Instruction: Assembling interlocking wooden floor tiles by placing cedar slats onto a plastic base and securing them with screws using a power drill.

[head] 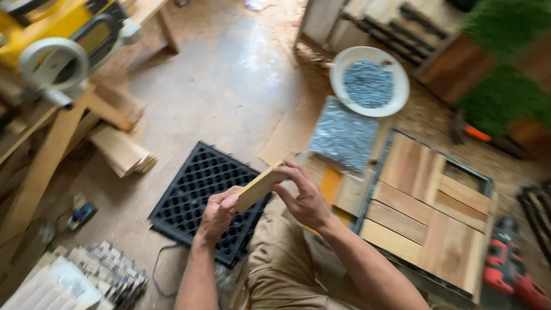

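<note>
At the far left, a yellow power saw (57,34) sits on a wooden stand (43,161), with loose wood offcuts (123,152) stacked beside it on the floor (229,86). A pile of small stacked pieces (97,275) lies at the lower left.

A black plastic grid tile (195,198) lies flat on the floor, directly beyond the left hand.

The left hand (217,215) holds the lower end of a small wooden slat (258,186). Its fingers are clenched around that end, thumb (229,201) pressed on the near face. The slat is tilted, rising from lower left to upper right, and is held above the grid tile and the person's knee (281,258).

The right hand (304,198) grips the upper end of the same slat. Its fingers (293,169) curl over the top edge, grasping the slat from the right side. The slat spans the gap between both hands and is clear of the floor.

Further right, a white bowl (344,60) holds small grey fasteners. A clear bag of the same fasteners (344,135) lies just below it. An assembled wooden tile (427,212), made of slats in a dark frame, lies on the floor to the right of the right forearm. A red power drill (508,270) lies at the lower right edge.
</note>
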